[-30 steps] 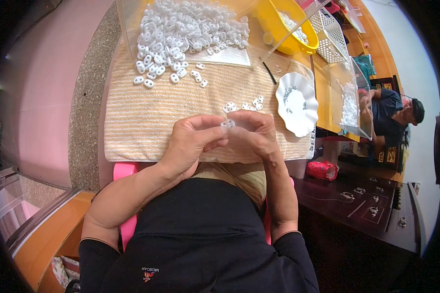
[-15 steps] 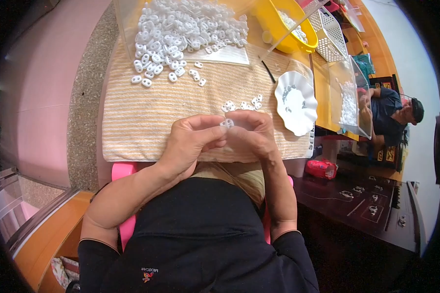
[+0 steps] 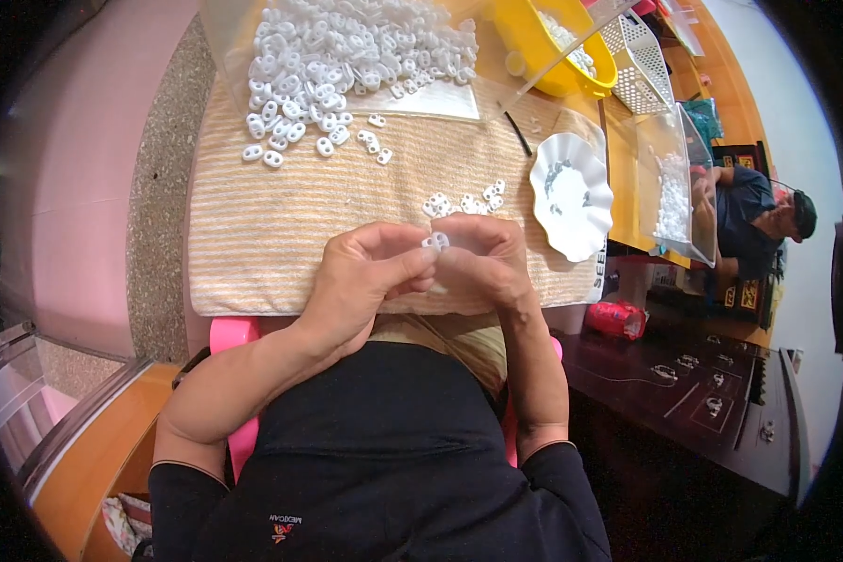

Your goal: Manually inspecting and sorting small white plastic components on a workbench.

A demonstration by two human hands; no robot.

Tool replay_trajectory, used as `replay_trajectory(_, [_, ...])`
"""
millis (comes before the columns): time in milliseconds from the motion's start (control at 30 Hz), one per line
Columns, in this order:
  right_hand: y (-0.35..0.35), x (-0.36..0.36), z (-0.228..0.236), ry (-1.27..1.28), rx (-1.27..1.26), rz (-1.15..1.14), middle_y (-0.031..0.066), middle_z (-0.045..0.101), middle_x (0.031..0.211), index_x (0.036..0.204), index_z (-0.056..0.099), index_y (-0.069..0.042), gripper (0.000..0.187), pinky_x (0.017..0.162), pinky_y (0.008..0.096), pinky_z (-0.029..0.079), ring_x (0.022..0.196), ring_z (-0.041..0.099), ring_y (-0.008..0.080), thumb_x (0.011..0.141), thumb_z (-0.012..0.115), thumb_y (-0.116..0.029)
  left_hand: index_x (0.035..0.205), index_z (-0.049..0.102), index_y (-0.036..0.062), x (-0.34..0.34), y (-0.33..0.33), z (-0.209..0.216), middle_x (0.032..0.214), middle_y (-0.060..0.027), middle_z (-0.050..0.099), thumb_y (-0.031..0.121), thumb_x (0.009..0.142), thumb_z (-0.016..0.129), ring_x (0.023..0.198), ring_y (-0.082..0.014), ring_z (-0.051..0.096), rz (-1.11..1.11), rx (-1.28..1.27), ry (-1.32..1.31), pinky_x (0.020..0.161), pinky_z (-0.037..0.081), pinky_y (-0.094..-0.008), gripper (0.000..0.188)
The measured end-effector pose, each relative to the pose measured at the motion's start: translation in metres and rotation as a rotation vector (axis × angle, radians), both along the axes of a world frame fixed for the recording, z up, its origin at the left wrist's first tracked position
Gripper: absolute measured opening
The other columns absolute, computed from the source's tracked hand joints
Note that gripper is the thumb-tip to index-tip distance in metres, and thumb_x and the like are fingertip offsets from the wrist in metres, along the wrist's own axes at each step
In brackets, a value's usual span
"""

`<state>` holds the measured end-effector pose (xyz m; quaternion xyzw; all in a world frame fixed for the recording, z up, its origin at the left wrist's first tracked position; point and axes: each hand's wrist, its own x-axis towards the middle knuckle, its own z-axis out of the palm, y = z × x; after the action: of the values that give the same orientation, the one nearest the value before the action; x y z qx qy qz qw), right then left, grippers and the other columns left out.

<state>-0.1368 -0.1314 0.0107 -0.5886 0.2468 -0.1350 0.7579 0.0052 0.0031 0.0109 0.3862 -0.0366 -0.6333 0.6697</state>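
the left hand [image 3: 365, 276] and the right hand [image 3: 482, 267] are brought together at the near edge of the striped cloth [image 3: 281, 215], fingertips meeting. both hands pinch one small white plastic piece [image 3: 435, 242] between thumbs and forefingers; the piece sits at the contact point of the two hands, just above the cloth.

at 12 o'clock from the hands lies a small cluster of white pieces [image 3: 465, 200] on the cloth, near but not touching the fingers. at 11 o'clock, well apart, a large heap of white pieces [image 3: 347, 56] spills from a clear plastic sheet onto the cloth. at 2 o'clock a white scalloped dish [image 3: 571, 195] rests on the cloth's right edge. further at 1 o'clock stand a yellow bowl [image 3: 548, 47] and a white perforated basket [image 3: 642, 61]. a clear container [image 3: 674, 187] stands beside the dish at 3 o'clock.
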Motion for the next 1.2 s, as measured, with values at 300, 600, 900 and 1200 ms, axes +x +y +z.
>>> replay_trajectory(300, [-0.001,0.001,0.000,-0.063,-0.007,0.028,0.0109,0.068,0.096,0.110,0.064,0.006,0.026,0.076,0.0262,0.053,0.086,0.066,0.0154,0.084,0.066,0.004,0.098,0.066,-0.0009,0.002,0.000,-0.002,0.081,-0.0067,0.067,0.007,0.085,0.070,0.072,-0.0115,0.064,-0.021,0.004,-0.004,0.069,0.054,-0.0248,0.016])
replay_trajectory(600, [0.003,-0.002,0.004,-0.085,-0.043,0.012,0.0100,0.066,0.099,0.108,0.064,0.006,0.024,0.078,0.0259,0.051,0.089,0.064,0.0142,0.084,0.067,0.002,0.095,0.066,0.0022,0.005,-0.001,-0.002,0.082,-0.0055,0.067,0.008,0.084,0.072,0.074,-0.0117,0.064,-0.090,-0.030,0.029,0.069,0.055,-0.0246,0.014])
replay_trajectory(900, [-0.002,-0.002,-0.003,-0.176,-0.173,0.070,0.0050,0.063,0.093,0.106,0.067,0.002,0.023,0.070,0.0211,0.046,0.082,0.058,0.0093,0.083,0.070,-0.001,0.095,0.058,0.0051,0.005,-0.004,0.001,0.091,-0.0058,0.066,0.005,0.084,0.070,0.080,-0.0139,0.066,-0.125,-0.118,0.121,0.071,0.055,-0.0241,0.017])
replay_trajectory(1200, [0.002,-0.003,0.005,-0.225,-0.203,0.093,0.0052,0.063,0.089,0.103,0.069,0.001,0.024,0.068,0.0213,0.043,0.078,0.056,0.0090,0.080,0.073,-0.004,0.084,0.061,0.0034,0.006,0.001,0.002,0.083,-0.0058,0.066,0.002,0.085,0.069,0.079,-0.0147,0.066,-0.173,-0.195,0.165,0.074,0.056,-0.0272,0.009])
